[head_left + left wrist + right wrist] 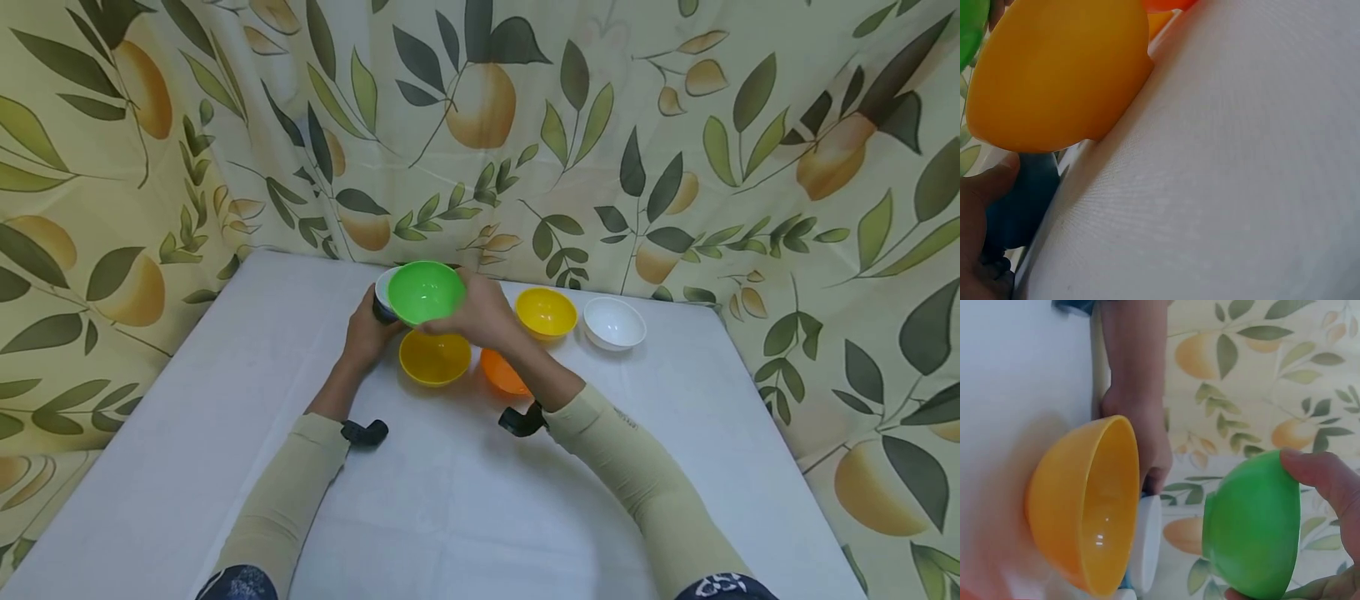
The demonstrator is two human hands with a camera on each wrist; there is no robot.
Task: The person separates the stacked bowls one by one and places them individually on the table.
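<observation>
Seemingly light, stiff, slick plastic, the green bowl is clamped by its rim in the right hand; beside it the left hand grips a dark stack

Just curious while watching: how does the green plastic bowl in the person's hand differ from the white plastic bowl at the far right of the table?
The green plastic bowl is held up, tilted, in the right hand; the white plastic bowl sits upright on the white table, untouched. The green one is bright, the white one plain. Both are round, smooth and empty, and look similar in size.
</observation>
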